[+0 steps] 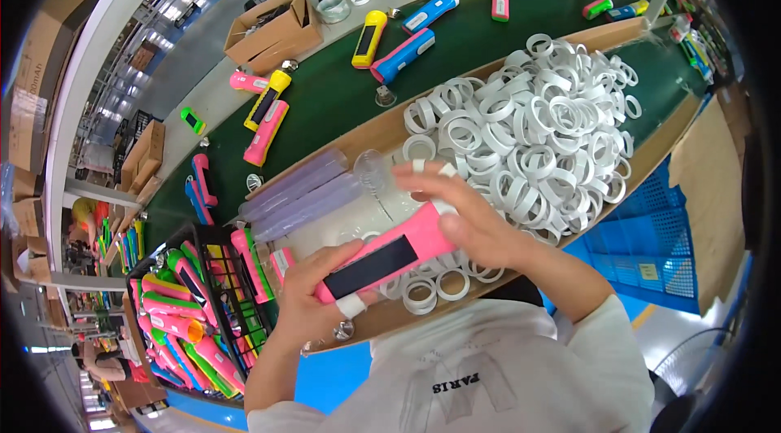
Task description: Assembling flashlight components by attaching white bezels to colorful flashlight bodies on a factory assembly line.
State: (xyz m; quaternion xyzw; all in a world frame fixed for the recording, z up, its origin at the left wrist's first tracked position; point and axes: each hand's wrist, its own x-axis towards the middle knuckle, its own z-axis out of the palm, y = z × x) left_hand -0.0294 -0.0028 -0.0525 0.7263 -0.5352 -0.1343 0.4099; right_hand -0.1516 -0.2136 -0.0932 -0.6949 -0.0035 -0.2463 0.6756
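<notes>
A pink flashlight [419, 231] with a long black panel on its side lies slanted between my hands, above a cardboard tray. My left hand [313, 290] is closed around its lower left end, and a white band shows by those fingers. Over the wider upper right end curves my right hand [480, 225], its palm side against the flashlight's head and its fingers reaching past it. White bands wrap two of the right fingers. At the head, a white piece [443, 206] shows partly under the right hand; I cannot tell whether it is a ring or a finger band.
Loose white rings [561, 124] heap in the cardboard tray [663, 140], beside clear plastic-wrapped stacks [305, 193]. A black crate [256, 303] of colourful flashlights stands at left. More flashlights [404, 54] lie on the green belt [325, 103]; a cardboard box [272, 34] sits beyond. A blue crate [643, 246] is at right.
</notes>
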